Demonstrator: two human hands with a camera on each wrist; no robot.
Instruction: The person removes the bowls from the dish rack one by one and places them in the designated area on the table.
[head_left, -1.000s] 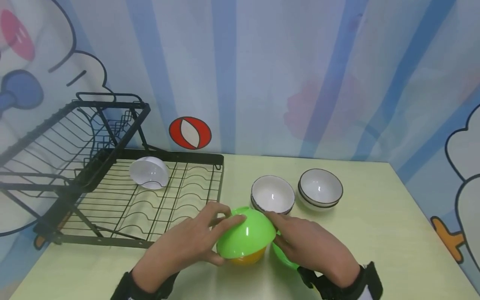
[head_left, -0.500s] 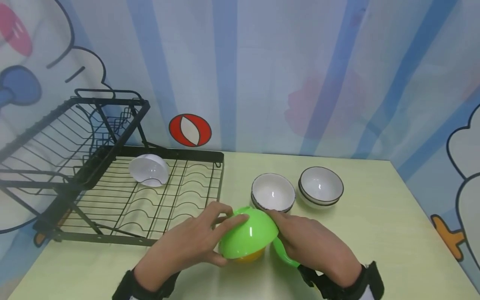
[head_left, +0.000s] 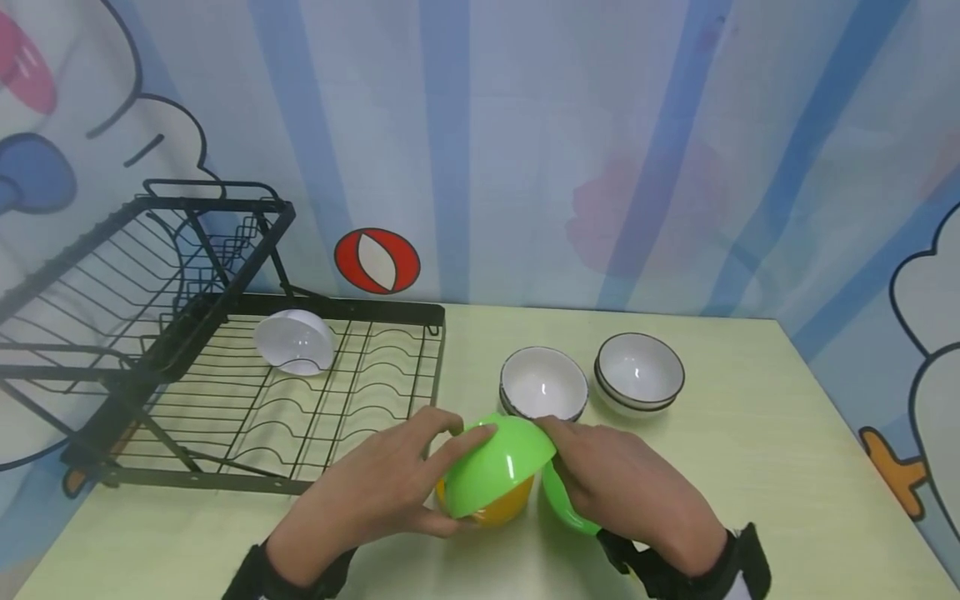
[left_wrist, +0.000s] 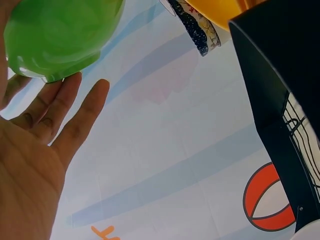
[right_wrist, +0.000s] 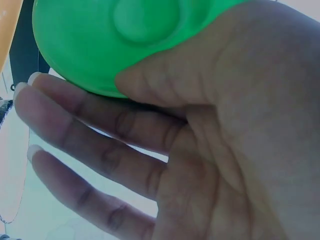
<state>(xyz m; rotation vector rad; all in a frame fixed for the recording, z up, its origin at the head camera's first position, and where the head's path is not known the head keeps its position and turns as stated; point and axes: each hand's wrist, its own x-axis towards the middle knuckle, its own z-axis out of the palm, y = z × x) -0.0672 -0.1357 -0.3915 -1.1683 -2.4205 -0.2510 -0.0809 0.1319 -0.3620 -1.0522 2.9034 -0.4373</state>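
Observation:
A green bowl (head_left: 498, 462) is tilted on its side over an orange bowl (head_left: 506, 504) on the table. My left hand (head_left: 382, 483) holds it from the left, index finger across its outer side and thumb low by the rim. In the left wrist view, fingertips reach the foot of the green bowl (left_wrist: 65, 40). My right hand (head_left: 630, 492) pinches the rim at the right; in the right wrist view the thumb lies inside the green bowl (right_wrist: 90, 45) and fingers lie beneath. A second green bowl (head_left: 566, 504) sits on the table, partly hidden under my right hand.
Stacked white bowls with dark rims stand behind my hands, one stack (head_left: 543, 383) nearer the middle and one stack (head_left: 640, 371) to the right. A black dish rack (head_left: 360, 312) at the left holds a white bowl (head_left: 294, 342). A patterned cloth wall (head_left: 510, 150) backs the table.
The held green bowl has tipped further, its lower edge lifting, so more of the orange bowl shows beneath. My hands keep nearly the same places.

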